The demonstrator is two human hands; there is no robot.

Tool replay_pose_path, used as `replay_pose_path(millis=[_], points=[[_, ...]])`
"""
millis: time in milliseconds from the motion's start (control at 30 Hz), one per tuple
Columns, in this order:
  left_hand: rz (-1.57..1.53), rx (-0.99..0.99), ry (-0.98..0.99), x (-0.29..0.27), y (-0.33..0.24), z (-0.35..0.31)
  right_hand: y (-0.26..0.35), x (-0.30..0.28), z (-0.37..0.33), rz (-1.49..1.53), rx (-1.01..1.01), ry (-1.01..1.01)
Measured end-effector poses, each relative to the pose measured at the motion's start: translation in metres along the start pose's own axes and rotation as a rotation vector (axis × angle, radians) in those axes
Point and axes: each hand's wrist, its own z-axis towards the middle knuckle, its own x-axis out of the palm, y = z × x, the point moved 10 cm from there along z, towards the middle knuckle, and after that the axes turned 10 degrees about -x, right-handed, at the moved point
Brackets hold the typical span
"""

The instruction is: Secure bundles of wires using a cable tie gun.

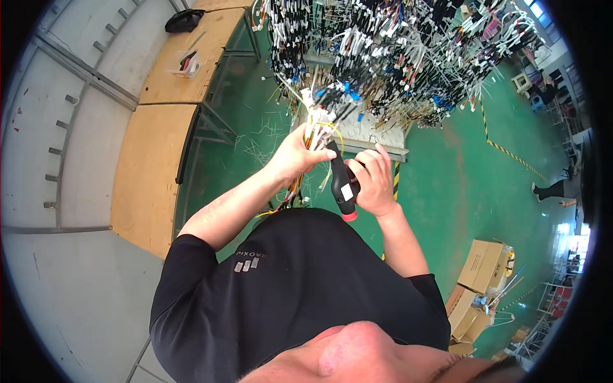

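Note:
My left hand (296,156) is closed around a bundle of wires (317,129) with white connectors, some of them yellow, brown and red. Its loose ends hang down in front of my shirt. In my right hand (375,182) is a black handheld tool (340,179), with a white label and a red end that points toward me. The tool's narrow front end meets the bundle beside my left thumb. My right index finger sticks out and the other fingers curl about the tool's far side, partly hidden. What lies inside the tool's front end cannot be made out.
Just ahead, a rack hung with many wire harnesses (383,57) stands over a pale base board (383,136). Wooden tables (150,166) line the left, one holding a clear container (185,65). Cardboard boxes (480,265) sit at the right. Wire scraps (262,143) litter the green floor.

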Motion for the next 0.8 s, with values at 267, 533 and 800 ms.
replay_pose_path(millis=[267,533,800], points=[[-0.25,-0.123,0.366,-0.007,0.018,0.002,-0.006,-0.01,-0.011,0.155,0.134,-0.075],[-0.42,-0.369,0.672,-0.019,0.058,0.001,-0.014,0.007,-0.034,0.57,0.529,-0.088],[0.866,0.139,0.378,-0.033,0.048,0.002,-0.004,0.029,-0.035,0.949,0.73,0.083]])
